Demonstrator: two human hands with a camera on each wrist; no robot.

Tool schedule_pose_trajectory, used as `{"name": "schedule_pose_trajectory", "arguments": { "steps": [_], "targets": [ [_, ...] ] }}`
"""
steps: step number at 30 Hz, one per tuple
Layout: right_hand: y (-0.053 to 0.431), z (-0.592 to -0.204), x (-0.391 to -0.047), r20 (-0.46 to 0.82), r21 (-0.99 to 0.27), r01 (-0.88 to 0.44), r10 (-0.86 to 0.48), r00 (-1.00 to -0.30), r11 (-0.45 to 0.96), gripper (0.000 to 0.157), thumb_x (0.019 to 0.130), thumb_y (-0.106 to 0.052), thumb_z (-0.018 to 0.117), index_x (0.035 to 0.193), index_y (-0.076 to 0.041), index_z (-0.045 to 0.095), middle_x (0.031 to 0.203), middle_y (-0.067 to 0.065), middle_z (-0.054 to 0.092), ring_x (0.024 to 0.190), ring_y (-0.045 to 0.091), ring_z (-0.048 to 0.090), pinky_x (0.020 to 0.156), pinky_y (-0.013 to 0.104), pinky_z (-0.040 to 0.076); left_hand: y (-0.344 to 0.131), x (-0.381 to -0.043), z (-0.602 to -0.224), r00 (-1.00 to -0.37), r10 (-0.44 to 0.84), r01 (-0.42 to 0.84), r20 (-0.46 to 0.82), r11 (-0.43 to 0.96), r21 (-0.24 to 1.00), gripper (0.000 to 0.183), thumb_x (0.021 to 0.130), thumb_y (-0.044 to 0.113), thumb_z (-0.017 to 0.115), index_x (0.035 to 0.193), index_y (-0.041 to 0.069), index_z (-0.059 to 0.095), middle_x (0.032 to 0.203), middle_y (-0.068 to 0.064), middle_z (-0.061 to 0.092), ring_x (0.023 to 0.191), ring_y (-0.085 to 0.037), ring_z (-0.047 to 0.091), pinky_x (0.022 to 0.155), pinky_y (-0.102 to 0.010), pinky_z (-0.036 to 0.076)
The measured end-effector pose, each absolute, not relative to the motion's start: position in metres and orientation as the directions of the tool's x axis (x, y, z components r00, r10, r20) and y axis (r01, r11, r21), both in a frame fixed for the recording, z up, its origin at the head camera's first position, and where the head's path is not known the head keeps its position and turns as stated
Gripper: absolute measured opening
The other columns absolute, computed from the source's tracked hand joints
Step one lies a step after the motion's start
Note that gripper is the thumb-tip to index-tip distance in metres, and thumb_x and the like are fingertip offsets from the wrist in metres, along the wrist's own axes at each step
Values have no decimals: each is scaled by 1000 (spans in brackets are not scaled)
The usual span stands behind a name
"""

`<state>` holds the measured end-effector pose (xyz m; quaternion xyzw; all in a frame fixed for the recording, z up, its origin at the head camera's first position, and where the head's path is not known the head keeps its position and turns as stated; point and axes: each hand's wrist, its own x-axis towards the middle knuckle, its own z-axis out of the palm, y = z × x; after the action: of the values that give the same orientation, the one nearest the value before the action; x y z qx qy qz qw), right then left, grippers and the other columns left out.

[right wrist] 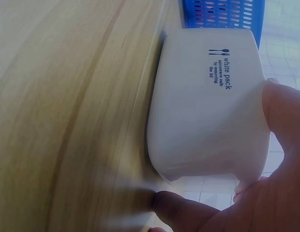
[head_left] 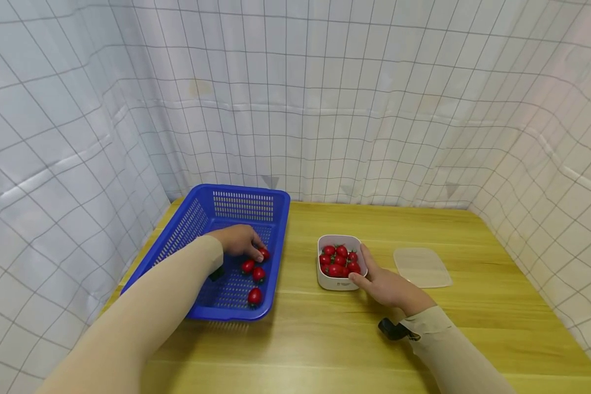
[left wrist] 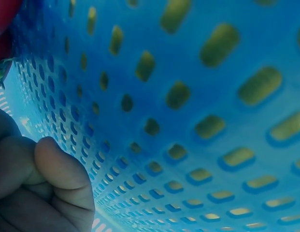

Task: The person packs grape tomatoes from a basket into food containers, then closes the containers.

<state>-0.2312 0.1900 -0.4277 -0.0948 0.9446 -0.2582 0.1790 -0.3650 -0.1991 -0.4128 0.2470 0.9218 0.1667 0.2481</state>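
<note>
Inside the blue plastic basket, my left hand pinches a red cherry tomato between thumb and fingers, near the basket's right wall. Several loose cherry tomatoes lie on the basket floor just below that hand. In the left wrist view its curled fingers show beside the slotted plastic. My right hand grips the right side of a white food container, thumb at the rim and fingers along the wall. The container stands upright on the table, with several cherry tomatoes in it.
A translucent flat lid lies on the wooden table, right of the container. White grid-patterned curtains hang behind the table and along both sides. The basket stands at the table's left.
</note>
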Motion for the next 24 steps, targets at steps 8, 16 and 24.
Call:
{"name": "schedule_pose_trajectory", "arguments": {
  "steps": [8, 16, 24],
  "targets": [
    [190, -430, -231, -286, -518, -80, -260, -922, 852, 99, 105, -66, 45, 169, -17, -13, 163, 31, 38, 139, 50, 54, 120, 62, 39, -200, -364, -411, -741, 565, 411, -362, 809, 421, 32, 97, 37, 76, 122, 16, 81, 120, -3, 78, 118, -24, 69, 113, -51, 49],
    [188, -428, -229, -290, -520, -79, -263, -920, 850, 100, 105, -66, 45, 169, -16, -13, 164, 30, 38, 141, 50, 53, 120, 62, 38, -201, -360, -402, -733, 581, 445, -353, 802, 398, 33, 99, 38, 73, 124, 17, 80, 118, 0, 78, 113, -20, 68, 111, -49, 50],
    [190, -427, -229, -282, -519, -87, -266, -922, 850, 101, 105, -67, 45, 169, -14, -13, 163, 30, 39, 140, 49, 53, 120, 61, 39, -205, -365, -377, -764, 583, 467, -277, 796, 385, 31, 102, 38, 70, 125, 19, 79, 126, -1, 77, 122, -25, 68, 112, -52, 50]
  ]
}}
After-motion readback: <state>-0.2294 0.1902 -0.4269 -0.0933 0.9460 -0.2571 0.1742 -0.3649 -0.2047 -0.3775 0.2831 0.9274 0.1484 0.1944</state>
